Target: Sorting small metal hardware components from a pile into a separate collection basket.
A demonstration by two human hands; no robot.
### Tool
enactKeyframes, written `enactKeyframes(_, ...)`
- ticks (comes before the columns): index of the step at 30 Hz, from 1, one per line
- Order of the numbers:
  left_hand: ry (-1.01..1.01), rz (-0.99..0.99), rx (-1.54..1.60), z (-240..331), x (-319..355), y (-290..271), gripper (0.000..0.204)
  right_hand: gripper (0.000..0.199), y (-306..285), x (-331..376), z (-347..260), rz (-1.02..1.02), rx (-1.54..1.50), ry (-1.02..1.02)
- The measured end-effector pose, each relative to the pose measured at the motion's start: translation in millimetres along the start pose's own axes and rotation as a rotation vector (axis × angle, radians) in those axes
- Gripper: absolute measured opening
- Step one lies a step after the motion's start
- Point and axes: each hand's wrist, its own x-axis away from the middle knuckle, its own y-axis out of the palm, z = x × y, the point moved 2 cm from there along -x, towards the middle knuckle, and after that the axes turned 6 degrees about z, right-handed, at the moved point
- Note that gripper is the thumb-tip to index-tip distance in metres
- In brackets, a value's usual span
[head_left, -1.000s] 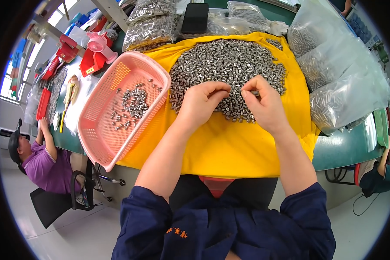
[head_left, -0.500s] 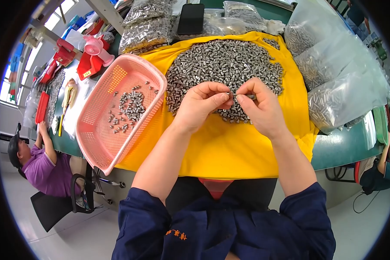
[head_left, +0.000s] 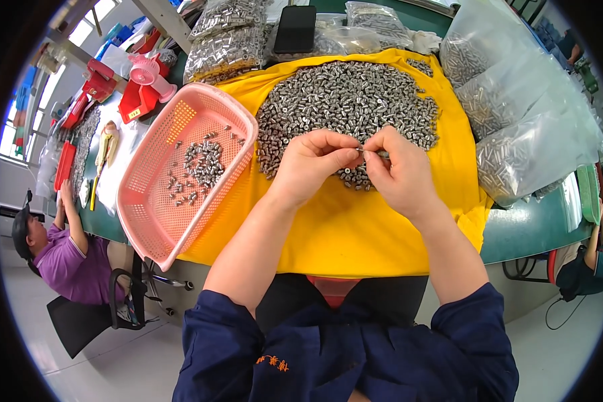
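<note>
1. Head view: left hand (head_left: 301, 167) and right hand (head_left: 403, 175) together, thumb and forefinger of each pinched on a small metal part (head_left: 360, 149), mostly hidden by fingertips.
2. Same view: hands above the near edge of a pile (head_left: 348, 94) of metal parts, on yellow cloth (head_left: 355, 234) over a green surface (head_left: 529, 234).
3. Same view: pink basket (head_left: 155, 211) left of pile, loose parts inside; phone (head_left: 295, 30) beyond the cloth.

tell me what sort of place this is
Most likely a factory workshop: a heap of small cylindrical metal parts on a yellow cloth, clear plastic bags of metal pieces, and a co-worker seated at the green bench.
</note>
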Motion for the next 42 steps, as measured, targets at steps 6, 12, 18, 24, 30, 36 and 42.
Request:
enactKeyframes(6, 0.046, 0.022, -0.102, 4, -1, 2, 0.011, 0.006, 5, 1, 0, 0.064, -0.012, -0.025)
enactKeyframes(12, 0.148, 0.031, -0.175, 5, 1, 3, 0.011, 0.006, 4, -1, 3, 0.045, -0.128, 0.064)
enactKeyframes(18, 0.488, 0.270, -0.413, 59, 41, -14, 0.012, 0.004, -13, -10, 28, 0.152, -0.601, 0.184)
enactKeyframes(24, 0.584, 0.756, -1.268, 126, 93, -78, 0.035, 0.005, -5, -11, 13, 0.163, -0.483, 0.140)
enactKeyframes(30, 0.499, 0.358, -1.045, 95, 117, -35, 0.023, 0.005, -2, -7, 24, 0.135, -0.351, 0.181)
enactKeyframes(36, 0.537, 0.121, -1.352, 35, 49, -15, 0.020, 0.006, 4, -9, 24, 0.121, -0.310, 0.154)
enactKeyframes(42, 0.503, -0.017, -1.565, 18, 4, -16, 0.018, 0.006, 1, -11, 22, 0.171, -0.145, 0.075)
